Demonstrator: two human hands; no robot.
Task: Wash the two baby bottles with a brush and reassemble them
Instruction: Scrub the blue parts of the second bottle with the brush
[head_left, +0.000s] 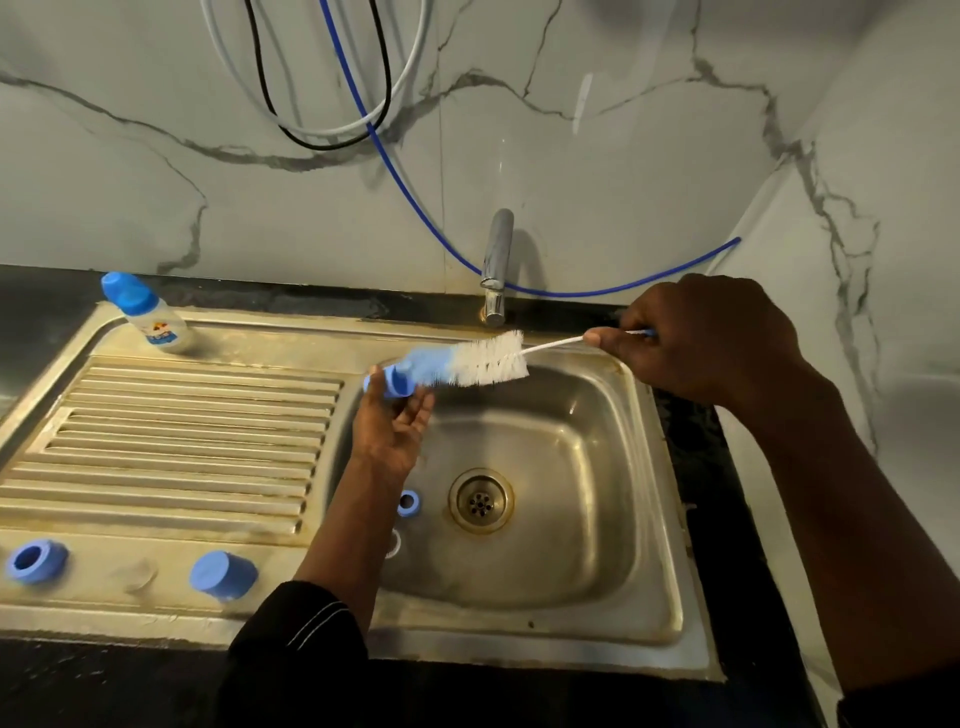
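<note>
While right grip (696, 338) pinches the brush (488, 358) over the sink (660, 519), left grip (395, 431) holds a blue part (397, 382) at its tip. Tap (496, 265) behind. One bottle (143, 312) on drainboard; one collar (36, 561), one cap (223, 574) on near rim; one ring (409, 502) in basin.

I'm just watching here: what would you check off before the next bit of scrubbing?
1. Brush gripped: ok, right hand pinches its wire handle.
2. Blue part held: ok, left hand pinches it at the brush tip.
3. Work over the sink: ok.
4. Water at the tap: not ok, no stream shows.
5. Soap on bristles: cannot tell.
6. Loose pieces in sight: ok, basin ring in the sink, rim ring and cap on the front rim.
</note>
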